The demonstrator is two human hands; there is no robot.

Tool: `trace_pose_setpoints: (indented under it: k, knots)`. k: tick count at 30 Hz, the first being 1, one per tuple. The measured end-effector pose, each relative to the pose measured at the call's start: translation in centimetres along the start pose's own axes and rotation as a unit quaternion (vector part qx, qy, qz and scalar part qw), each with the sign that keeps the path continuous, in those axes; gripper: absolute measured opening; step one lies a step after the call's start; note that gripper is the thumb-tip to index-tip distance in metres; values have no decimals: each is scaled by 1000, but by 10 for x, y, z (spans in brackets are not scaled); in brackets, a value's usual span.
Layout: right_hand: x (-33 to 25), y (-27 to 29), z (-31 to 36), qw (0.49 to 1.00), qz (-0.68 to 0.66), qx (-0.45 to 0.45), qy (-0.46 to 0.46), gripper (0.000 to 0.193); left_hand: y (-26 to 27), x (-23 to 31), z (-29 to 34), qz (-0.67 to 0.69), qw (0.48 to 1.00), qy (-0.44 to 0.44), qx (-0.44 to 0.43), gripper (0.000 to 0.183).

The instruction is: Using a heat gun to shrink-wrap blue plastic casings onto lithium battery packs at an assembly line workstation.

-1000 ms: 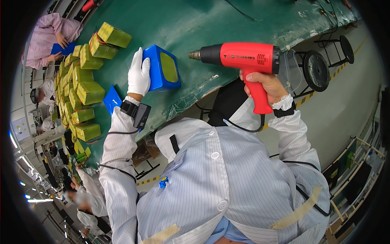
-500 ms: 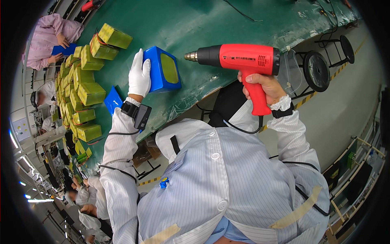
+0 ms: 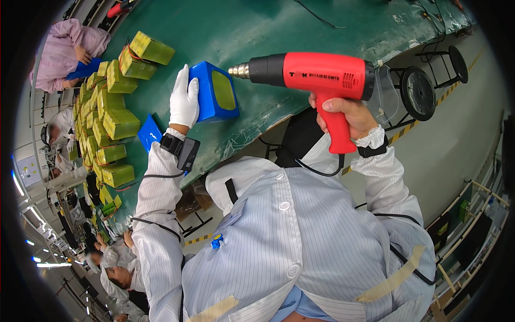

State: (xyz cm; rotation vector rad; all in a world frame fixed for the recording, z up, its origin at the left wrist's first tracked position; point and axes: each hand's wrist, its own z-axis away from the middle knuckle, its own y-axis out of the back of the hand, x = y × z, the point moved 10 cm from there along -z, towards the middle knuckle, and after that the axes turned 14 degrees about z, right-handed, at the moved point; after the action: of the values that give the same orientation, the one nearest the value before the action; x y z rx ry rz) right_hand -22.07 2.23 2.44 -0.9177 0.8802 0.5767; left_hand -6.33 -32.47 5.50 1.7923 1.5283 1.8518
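My right hand (image 3: 346,114), bare, is closed round the handle of a red and black heat gun (image 3: 327,72). Its metal nozzle points left at a battery pack (image 3: 210,92) sleeved in blue film, with the tip very close to the upper edge of the pack's end. A yellow-green face shows framed by the film at that end. Against the pack's left side rests my white-gloved left hand (image 3: 184,100), fingers stretched out along it. A loose flat piece of blue film (image 3: 150,132) lies on the green table (image 3: 257,32) beside my left wrist.
Several yellow-green battery packs (image 3: 119,123) with red wires crowd the table's left. A person in pink (image 3: 70,51) handles a blue item at the far left. Black stools (image 3: 417,94) stand beyond the table's edge at right. A dark cable (image 3: 322,19) lies at the back.
My right hand has shifted the heat gun left, bringing its nozzle closer to the blue pack. My left hand and the pack have stayed put.
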Motion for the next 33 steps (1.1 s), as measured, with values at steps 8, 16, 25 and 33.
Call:
trace_pose_setpoints:
  k: [8,16,25,33]
  knots:
    - [5,-8,27,999,28,-28,-13,46,1,2,0,6,1000,2,5,53]
    - [16,-13,42,994,92,-41,-35,45,-1,-22,1,214,970,110,29,46]
    - [9,-11,34,996,81,-26,-1,41,3,-23,-3,163,982,88,38,45]
    - [27,-3,49,993,100,-23,-58,34,3,-21,-3,147,984,93,37,45]
